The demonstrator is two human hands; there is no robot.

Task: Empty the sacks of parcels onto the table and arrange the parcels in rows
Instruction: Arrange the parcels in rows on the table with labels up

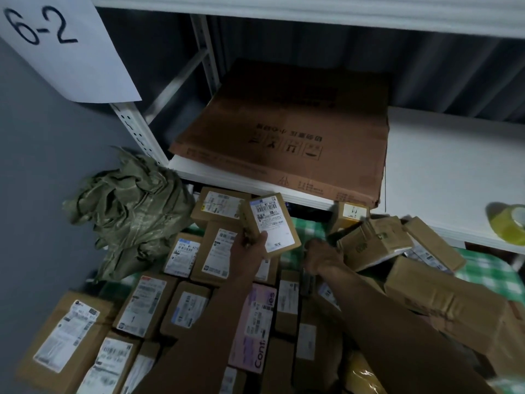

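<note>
My left hand [251, 245] grips a small brown parcel [272, 223] with a white label, lifted above the table. My right hand [321, 258] reaches to a taped brown box [372, 243] in a loose heap at the right; its fingers touch the box's left side, and whether they hold it is unclear. Several labelled cardboard parcels [147, 304] lie in rows on the green checked tablecloth [488, 268]. A pink parcel [255, 328] lies among them. A crumpled green sack [130, 211] sits slack at the table's back left.
A white shelf [443, 172] hangs just above the table's back edge and carries a flattened cardboard box [284, 132] and a roll of yellow tape [508, 223]. A paper sign [56, 44] marked 6-2 hangs at the upper left. A grey wall [37, 194] bounds the left.
</note>
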